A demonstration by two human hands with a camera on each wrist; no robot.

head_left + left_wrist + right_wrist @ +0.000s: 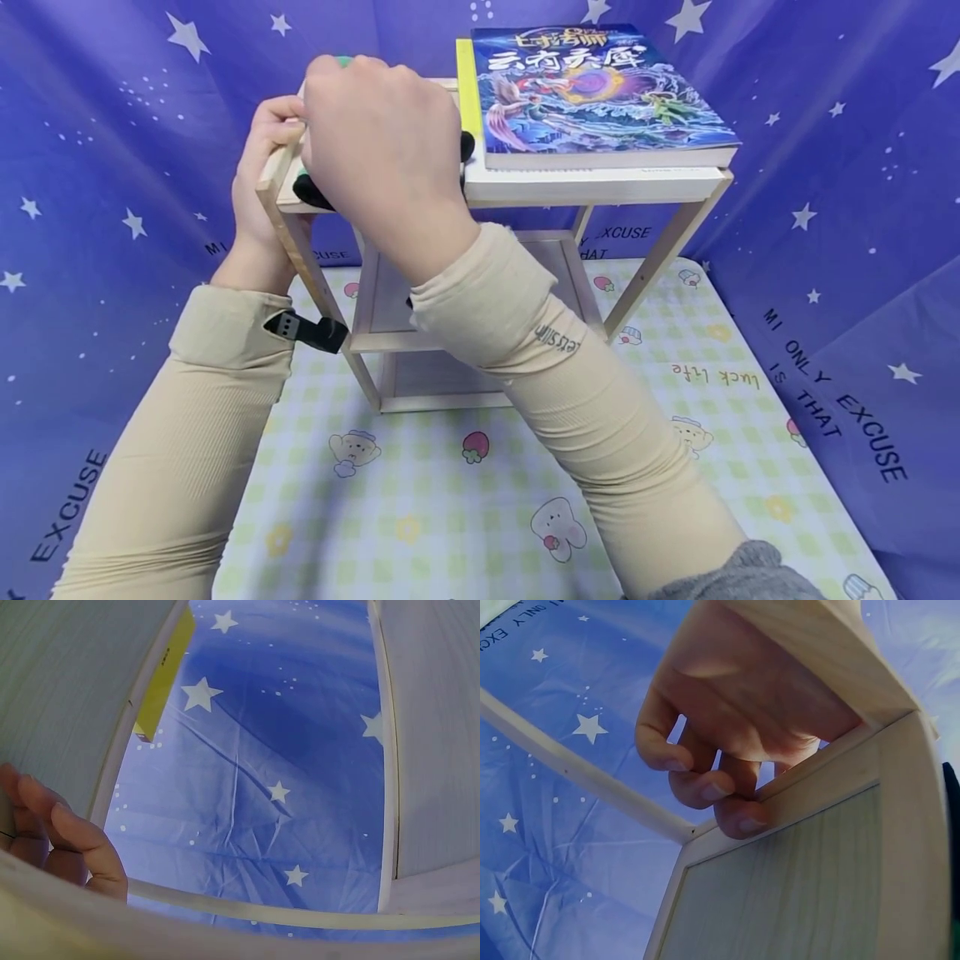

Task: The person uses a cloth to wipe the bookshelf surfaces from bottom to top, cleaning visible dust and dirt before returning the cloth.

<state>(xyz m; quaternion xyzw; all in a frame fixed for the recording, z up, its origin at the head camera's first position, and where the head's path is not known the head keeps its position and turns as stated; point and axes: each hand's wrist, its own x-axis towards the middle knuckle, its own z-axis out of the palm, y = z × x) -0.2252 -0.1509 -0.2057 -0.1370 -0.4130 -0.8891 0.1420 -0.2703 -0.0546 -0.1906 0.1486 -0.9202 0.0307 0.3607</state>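
Rack point(585, 192) stands at 12 o'clock on the checked cloth point(427, 500), book point(600, 100) lying up top at 1. Left hand point(255, 196), out at 10, grips the rack's end with fingers curled underneath. Right hand point(382, 150) is balled up at 11 over that same end, black bits point(310, 192) poking out; its fingers are hidden, so can't tell what they're pinching, if anything.
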